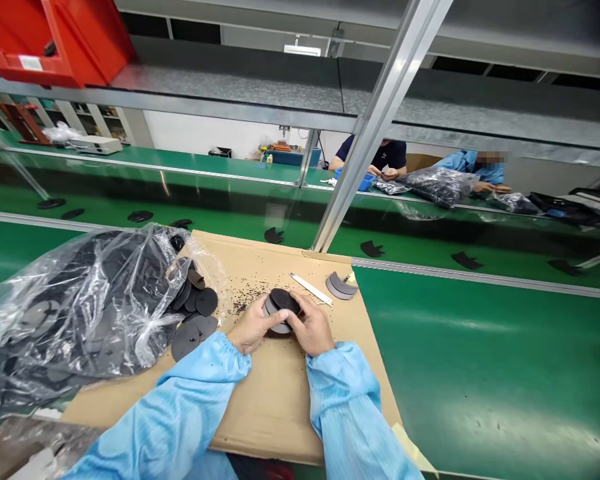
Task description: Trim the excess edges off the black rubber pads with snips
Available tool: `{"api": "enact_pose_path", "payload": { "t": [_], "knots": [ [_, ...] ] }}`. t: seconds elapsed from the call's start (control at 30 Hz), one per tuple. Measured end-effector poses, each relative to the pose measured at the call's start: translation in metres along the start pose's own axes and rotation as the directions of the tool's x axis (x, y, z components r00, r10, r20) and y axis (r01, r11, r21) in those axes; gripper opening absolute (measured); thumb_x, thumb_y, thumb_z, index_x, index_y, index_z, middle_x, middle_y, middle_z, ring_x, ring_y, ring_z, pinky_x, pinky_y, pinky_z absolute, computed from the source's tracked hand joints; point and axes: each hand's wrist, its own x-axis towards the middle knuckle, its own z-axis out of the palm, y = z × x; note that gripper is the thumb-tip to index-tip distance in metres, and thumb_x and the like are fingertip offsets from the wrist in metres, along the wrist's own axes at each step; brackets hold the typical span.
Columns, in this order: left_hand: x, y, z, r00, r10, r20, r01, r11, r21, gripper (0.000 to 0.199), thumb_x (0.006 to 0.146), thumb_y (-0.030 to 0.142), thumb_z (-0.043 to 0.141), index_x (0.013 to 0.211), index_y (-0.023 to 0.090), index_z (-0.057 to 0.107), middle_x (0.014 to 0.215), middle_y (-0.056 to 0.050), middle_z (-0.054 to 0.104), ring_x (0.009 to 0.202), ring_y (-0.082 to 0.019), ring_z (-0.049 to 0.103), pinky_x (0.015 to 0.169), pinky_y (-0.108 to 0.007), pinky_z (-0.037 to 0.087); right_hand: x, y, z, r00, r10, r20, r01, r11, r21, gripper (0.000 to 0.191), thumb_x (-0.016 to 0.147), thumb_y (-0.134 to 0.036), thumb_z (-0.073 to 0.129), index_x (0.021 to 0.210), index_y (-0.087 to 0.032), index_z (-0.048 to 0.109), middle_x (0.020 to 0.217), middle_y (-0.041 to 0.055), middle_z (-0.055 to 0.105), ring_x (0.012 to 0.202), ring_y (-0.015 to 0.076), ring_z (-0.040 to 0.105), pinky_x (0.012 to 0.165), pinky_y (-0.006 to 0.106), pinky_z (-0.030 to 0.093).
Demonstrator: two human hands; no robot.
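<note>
The left hand (253, 325) and the right hand (313, 325) curve around a small pile of discs (285, 299), black and grey, gripping it from both sides. The thumbs come together over the near part of the pile, while most of the other fingers are hidden, so how firmly they press cannot be told. The discs sit unevenly over one another; if one hand squeezes harder than the other, the pile could slide apart or tip.

Directly under the hands is a sheet of cardboard (265, 400). Just beyond the left hand, dark crumbs (246, 293) are scattered on it; a sweep of the fingers could drag them between the discs and leave them sitting badly.

Just beyond the right hand lies a slim white tool (311, 289), perhaps a knife; if its blade is out, a careless reach that way could nick a finger. Past it, farther right, rest curved grey pieces (341, 287).

Left of the hands, loose discs (195, 330) spill from a large clear bag (90, 300). A blue sleeve (190, 387) passes near them, and the left elbow, swung outward, could knock some away.

The green counter (480, 373) stretches off to the right of the hands.
</note>
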Motion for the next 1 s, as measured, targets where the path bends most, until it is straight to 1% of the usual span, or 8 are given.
{"api": "enact_pose_path", "payload": {
  "t": [0.13, 0.2, 0.33, 0.4, 0.53, 0.63, 0.77, 1.0],
  "knots": [
    [0.005, -0.002, 0.000, 0.987, -0.008, -0.163, 0.010, 1.000, 0.016, 0.055, 0.054, 0.027, 0.089, 0.102, 0.011, 0.067, 0.099, -0.010, 0.071, 0.089, -0.019, 0.066, 0.089, -0.033, 0.049, -0.001, -0.004, -0.001, 0.995, 0.094, -0.024, -0.093, 0.996, 0.010, 0.042, 0.096, -0.046, 0.041, 0.085, -0.022, 0.073, 0.077, 0.0053, 0.069, 0.073, 0.0206, 0.064, 0.073, 0.033, 0.052],
    [0.007, -0.003, -0.001, 0.976, 0.001, -0.216, 0.004, 1.000, 0.025, 0.053, 0.055, 0.030, 0.088, 0.101, 0.011, 0.067, 0.093, -0.010, 0.072, 0.084, -0.019, 0.066, 0.084, -0.033, 0.050, -0.002, -0.006, 0.000, 0.992, 0.123, -0.007, -0.123, 0.991, 0.054, 0.041, 0.096, -0.047, 0.042, 0.084, -0.023, 0.074, 0.073, 0.0042, 0.069, 0.069, 0.0203, 0.064, 0.070, 0.033, 0.052],
    [0.008, -0.005, -0.005, 0.967, 0.105, -0.230, -0.058, 0.978, 0.201, 0.039, 0.062, 0.035, 0.082, 0.090, 0.012, 0.069, 0.084, -0.007, 0.071, 0.078, -0.019, 0.065, 0.079, -0.032, 0.050, -0.003, -0.007, 0.002, 0.989, 0.150, 0.009, -0.150, 0.982, 0.118, 0.031, 0.089, -0.040, 0.053, 0.106, -0.020, 0.070, 0.093, 0.0066, 0.070, 0.074, 0.0199, 0.064, 0.071, 0.033, 0.053],
    [0.006, -0.003, -0.007, 0.970, 0.176, -0.170, -0.105, 0.927, 0.360, 0.032, 0.068, 0.035, 0.078, 0.089, 0.013, 0.070, 0.085, -0.007, 0.071, 0.080, -0.020, 0.064, 0.079, -0.031, 0.050, -0.003, -0.007, 0.001, 0.990, 0.139, 0.021, -0.141, 0.981, 0.136, 0.041, 0.084, -0.039, 0.059, 0.120, -0.019, 0.064, 0.104, 0.0085, 0.067, 0.069, 0.0166, 0.060, 0.063, 0.030, 0.052],
    [0.002, 0.001, -0.009, 0.971, 0.223, -0.090, -0.154, 0.863, 0.481, 0.031, 0.077, 0.041, 0.068, 0.093, 0.013, 0.071, 0.088, -0.009, 0.072, 0.084, -0.023, 0.065, 0.078, -0.032, 0.051, -0.001, -0.004, -0.005, 0.980, 0.103, 0.170, -0.151, 0.943, 0.298, 0.053, 0.081, -0.046, 0.065, 0.128, -0.022, 0.058, 0.109, 0.0089, 0.061, 0.075, 0.0159, 0.058, 0.066, 0.030, 0.054],
    [0.001, 0.004, -0.008, 0.960, 0.252, -0.119, -0.159, 0.847, 0.507, 0.031, 0.077, 0.041, 0.069, 0.091, 0.013, 0.071, 0.089, -0.009, 0.072, 0.084, -0.023, 0.065, 0.077, -0.031, 0.050, 0.000, -0.002, -0.009, 0.946, 0.127, 0.297, -0.266, 0.830, 0.490, 0.063, 0.071, -0.045, 0.077, 0.127, -0.024, 0.057, 0.114, 0.0085, 0.060, 0.090, 0.0213, 0.063, 0.078, 0.035, 0.057],
    [0.002, 0.007, -0.008, 0.960, 0.214, -0.180, -0.110, 0.881, 0.460, 0.031, 0.072, 0.040, 0.073, 0.086, 0.012, 0.070, 0.080, -0.009, 0.071, 0.076, -0.021, 0.064, 0.071, -0.030, 0.050, -0.001, -0.002, -0.007, 0.921, 0.106, 0.376, -0.332, 0.720, 0.609, 0.065, 0.064, -0.037, 0.084, 0.122, -0.025, 0.057, 0.120, 0.0078, 0.056, 0.101, 0.0244, 0.063, 0.088, 0.040, 0.056],
    [0.003, 0.008, -0.005, 0.962, 0.042, -0.269, 0.007, 0.984, 0.180, 0.038, 0.060, 0.033, 0.082, 0.086, 0.010, 0.067, 0.080, -0.007, 0.069, 0.070, -0.017, 0.063, 0.067, -0.029, 0.051, -0.003, 0.005, 0.000, 0.939, 0.045, 0.342, -0.225, 0.831, 0.509, 0.063, 0.066, -0.035, 0.085, 0.122, -0.026, 0.057, 0.123, 0.0088, 0.050, 0.104, 0.0255, 0.061, 0.088, 0.041, 0.056]
  ]
}}
